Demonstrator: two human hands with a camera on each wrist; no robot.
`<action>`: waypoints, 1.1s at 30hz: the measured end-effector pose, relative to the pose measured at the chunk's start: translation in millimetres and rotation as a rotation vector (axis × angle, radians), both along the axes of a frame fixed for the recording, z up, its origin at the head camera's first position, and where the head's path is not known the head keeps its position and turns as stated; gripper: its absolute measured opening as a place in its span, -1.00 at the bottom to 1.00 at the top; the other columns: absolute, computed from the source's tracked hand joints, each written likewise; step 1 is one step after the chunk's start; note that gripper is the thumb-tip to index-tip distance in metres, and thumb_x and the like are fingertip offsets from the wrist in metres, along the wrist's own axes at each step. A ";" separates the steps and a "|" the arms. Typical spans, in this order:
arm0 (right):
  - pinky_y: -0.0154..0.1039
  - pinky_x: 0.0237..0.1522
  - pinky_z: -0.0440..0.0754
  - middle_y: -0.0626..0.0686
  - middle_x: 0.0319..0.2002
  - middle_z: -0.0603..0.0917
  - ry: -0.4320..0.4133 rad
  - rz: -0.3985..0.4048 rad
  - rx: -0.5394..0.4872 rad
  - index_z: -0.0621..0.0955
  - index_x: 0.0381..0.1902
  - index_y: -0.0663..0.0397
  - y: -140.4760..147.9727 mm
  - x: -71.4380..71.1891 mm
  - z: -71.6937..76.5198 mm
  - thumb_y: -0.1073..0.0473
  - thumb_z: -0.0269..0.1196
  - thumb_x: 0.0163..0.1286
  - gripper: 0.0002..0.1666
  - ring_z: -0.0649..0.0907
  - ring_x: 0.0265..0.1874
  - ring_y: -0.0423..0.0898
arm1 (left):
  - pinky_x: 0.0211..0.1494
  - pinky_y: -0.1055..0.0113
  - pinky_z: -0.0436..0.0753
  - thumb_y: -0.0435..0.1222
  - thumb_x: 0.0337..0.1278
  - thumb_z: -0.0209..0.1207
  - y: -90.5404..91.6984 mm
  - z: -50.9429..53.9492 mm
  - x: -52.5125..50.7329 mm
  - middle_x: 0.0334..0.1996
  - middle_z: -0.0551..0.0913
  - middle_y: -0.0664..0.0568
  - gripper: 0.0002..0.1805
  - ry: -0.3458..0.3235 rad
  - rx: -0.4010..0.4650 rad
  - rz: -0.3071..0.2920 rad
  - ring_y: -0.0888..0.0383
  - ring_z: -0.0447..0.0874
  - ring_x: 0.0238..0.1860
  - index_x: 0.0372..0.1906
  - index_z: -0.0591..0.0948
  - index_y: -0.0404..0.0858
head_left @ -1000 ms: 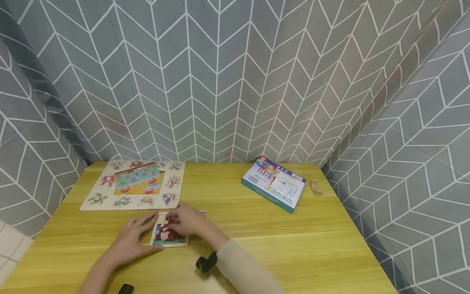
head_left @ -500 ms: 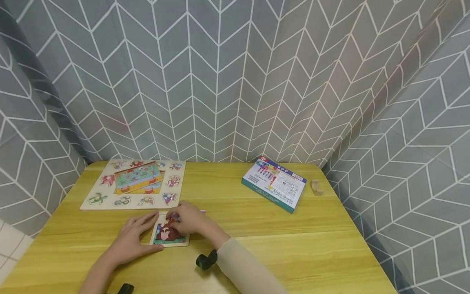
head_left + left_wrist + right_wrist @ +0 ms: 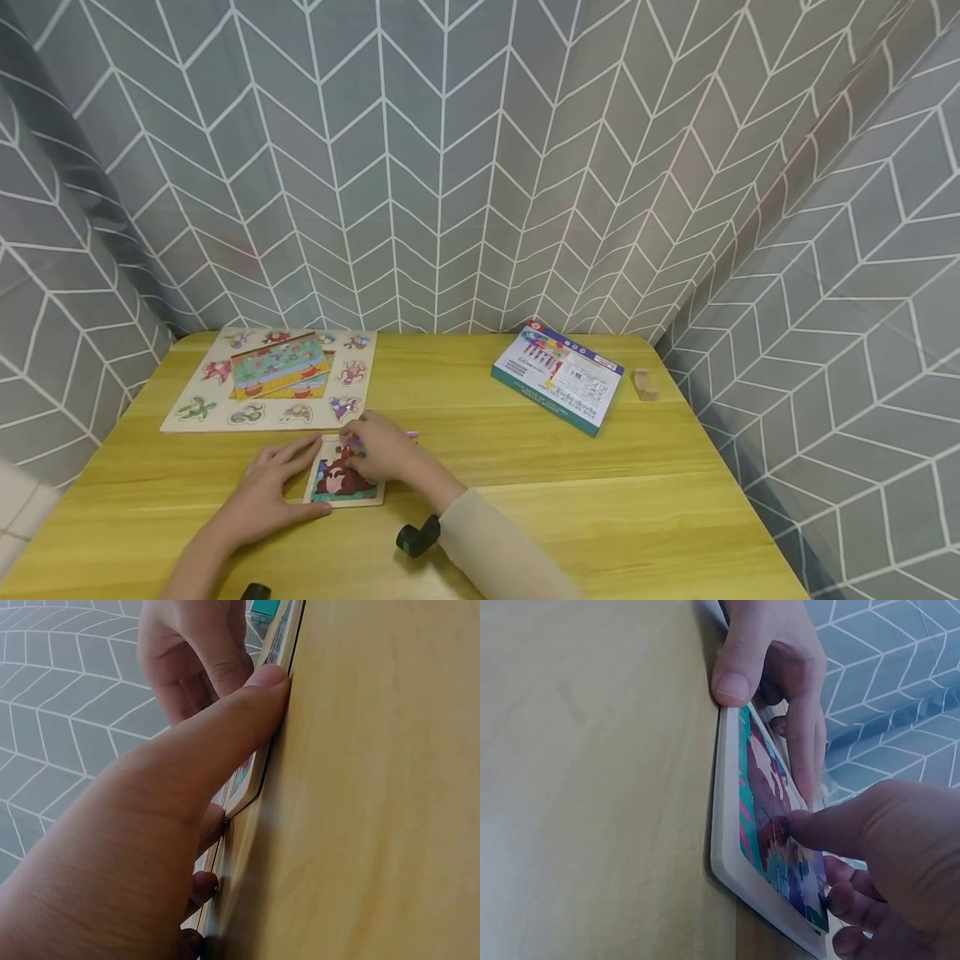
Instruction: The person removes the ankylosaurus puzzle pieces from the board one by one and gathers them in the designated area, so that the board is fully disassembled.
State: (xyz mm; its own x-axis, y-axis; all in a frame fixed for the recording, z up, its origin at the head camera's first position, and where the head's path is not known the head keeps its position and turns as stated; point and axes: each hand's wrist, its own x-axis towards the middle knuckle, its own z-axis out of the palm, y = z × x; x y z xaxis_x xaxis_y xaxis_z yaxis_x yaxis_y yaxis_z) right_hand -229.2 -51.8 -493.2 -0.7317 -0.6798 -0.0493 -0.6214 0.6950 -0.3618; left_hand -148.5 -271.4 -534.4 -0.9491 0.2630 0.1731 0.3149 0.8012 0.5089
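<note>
A small framed puzzle board (image 3: 343, 490) with a brown animal picture lies on the table at left of centre. My left hand (image 3: 264, 493) grips its left side, thumb at the near edge, fingers at the far one. The right wrist view shows the left thumb against the pale frame (image 3: 727, 802). Over the board's far right part, my right hand (image 3: 384, 448) has curled fingers pinching a purplish piece (image 3: 356, 444), mostly hidden by them. Its thumb (image 3: 817, 829) touches the picture.
Behind the board lies a large board (image 3: 183, 421) of sea-animal pieces, two picture cards (image 3: 277, 367) on top. A flat box (image 3: 558, 379) and a small wooden block (image 3: 644, 384) sit at the back right. A purple stick-like item (image 3: 412, 434) shows beyond my right hand.
My right fingers have shifted slightly over the board's far part, and the purplish piece has turned a little between them. My left hand keeps its hold on the board.
</note>
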 end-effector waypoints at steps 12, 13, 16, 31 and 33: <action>-0.49 -0.03 0.52 -0.08 -0.03 0.60 -0.050 0.029 -0.039 0.71 0.26 -0.02 4.0 -2.9 2.2 0.24 0.33 0.49 -0.59 0.49 -0.20 -0.30 | 0.14 -0.17 0.42 0.32 -0.07 0.51 -1.1 -1.5 -1.6 0.53 0.41 -0.10 0.15 0.001 -0.008 -0.001 -0.02 0.36 0.18 0.55 0.47 -0.25; -0.49 -0.03 0.52 -0.08 -0.03 0.61 -0.050 0.033 -0.038 0.71 0.26 -0.03 4.2 -3.2 2.4 0.24 0.33 0.49 -0.59 0.49 -0.19 -0.30 | 0.14 -0.17 0.42 0.32 -0.07 0.51 -1.3 -1.4 -1.7 0.53 0.41 -0.10 0.15 0.003 -0.008 -0.002 -0.02 0.37 0.18 0.55 0.47 -0.25; -0.48 -0.04 0.52 -0.08 0.00 0.61 -0.069 0.032 -0.048 0.71 0.26 -0.03 4.9 -4.5 1.8 0.27 0.33 0.46 -0.57 0.49 -0.18 -0.30 | 0.14 -0.17 0.42 0.31 -0.07 0.52 -1.3 -0.9 -1.3 0.53 0.41 -0.11 0.15 0.007 -0.009 -0.004 -0.03 0.37 0.17 0.55 0.47 -0.25; -0.48 -0.12 0.45 -0.01 0.08 0.64 -0.092 0.042 -0.075 0.72 0.25 -0.04 6.0 -9.2 -1.7 0.36 0.33 0.34 -0.48 0.47 -0.21 -0.27 | 0.15 -0.19 0.44 0.29 -0.10 0.55 0.8 2.4 1.4 0.53 0.43 -0.10 0.14 -0.007 -0.018 0.006 -0.04 0.39 0.19 0.55 0.48 -0.23; -0.48 -0.15 0.45 -0.01 0.06 0.64 -0.090 0.057 -0.070 0.71 0.27 -0.02 6.8 -10.5 -1.7 0.32 0.34 0.36 -0.49 0.46 -0.23 -0.27 | 0.15 -0.19 0.44 0.29 -0.10 0.55 0.6 2.0 1.2 0.53 0.43 -0.10 0.14 -0.008 -0.017 0.006 -0.04 0.39 0.19 0.55 0.48 -0.23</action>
